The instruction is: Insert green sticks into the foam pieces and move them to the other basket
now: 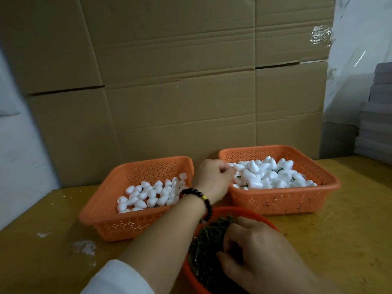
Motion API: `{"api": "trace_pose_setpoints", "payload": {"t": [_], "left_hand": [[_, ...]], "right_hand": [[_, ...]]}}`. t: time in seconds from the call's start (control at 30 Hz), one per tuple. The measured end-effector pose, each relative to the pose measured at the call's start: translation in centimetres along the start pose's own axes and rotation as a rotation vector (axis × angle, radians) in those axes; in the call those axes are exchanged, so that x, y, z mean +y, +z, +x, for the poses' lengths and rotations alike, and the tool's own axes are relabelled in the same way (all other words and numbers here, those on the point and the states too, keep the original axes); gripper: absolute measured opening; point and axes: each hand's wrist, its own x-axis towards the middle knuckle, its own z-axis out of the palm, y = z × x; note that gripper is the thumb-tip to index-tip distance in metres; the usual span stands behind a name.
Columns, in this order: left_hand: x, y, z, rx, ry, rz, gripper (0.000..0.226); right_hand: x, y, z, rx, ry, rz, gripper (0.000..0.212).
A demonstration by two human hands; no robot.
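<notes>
Left hand (214, 177) reaches over the right basket (280, 200) rim, fingers curled among stuck foam pieces (269, 175); grip unclear. Right hand (254, 257) pinches into green sticks (205, 247) in the near bowl (250, 211). Unstuck foam (148, 194) lies left, nearer the left hand.

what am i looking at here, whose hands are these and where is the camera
There is no machine: a person works with bare hands, and the one picture comes from a camera worn on their head, looking down. On the yellow table stand two orange baskets. The left basket holds plain white foam pieces; the right basket holds pieces with green sticks in them. The left hand, with a bead bracelet, reaches into the right basket; what its fingers hold is hidden. The right hand picks at green sticks in a round red bowl.
</notes>
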Motion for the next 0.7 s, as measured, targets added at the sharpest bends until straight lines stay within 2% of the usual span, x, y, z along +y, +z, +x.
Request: {"api": "trace_pose_setpoints", "payload": {"t": [0.13, 0.23, 0.3, 0.43, 0.53, 0.7], "left_hand": [[-2.7, -4.2, -0.2, 0.052, -0.043, 0.041, 0.019], [-5.2, -7.8, -0.1, 0.008, -0.172, 0.174, 0.015], [-6.9, -9.5, 0.0, -0.092, -0.283, 0.324, 0.006], [-9.2, -11.4, -0.6, -0.379, -0.394, 0.57, 0.034], [-9.9, -11.8, -0.4, -0.553, -0.392, 0.65, 0.043], [-10.3, -11.1, 0.5, -0.684, -0.371, 0.733, 0.045]], "right_hand": [[-0.2, 0.0, -0.1, -0.129, -0.012, -0.077, 0.05], [-0.2, 0.0, -0.1, -0.226, 0.002, -0.082, 0.061], [-0.1, 0.0, -0.1, -0.247, -0.008, -0.082, 0.061], [0.0, -0.1, -0.1, -0.243, -0.032, -0.095, 0.058], [0.1, -0.2, 0.0, -0.241, -0.023, -0.066, 0.053], [0.4, 0.0, 0.1, -0.259, -0.003, -0.046, 0.047]]}}
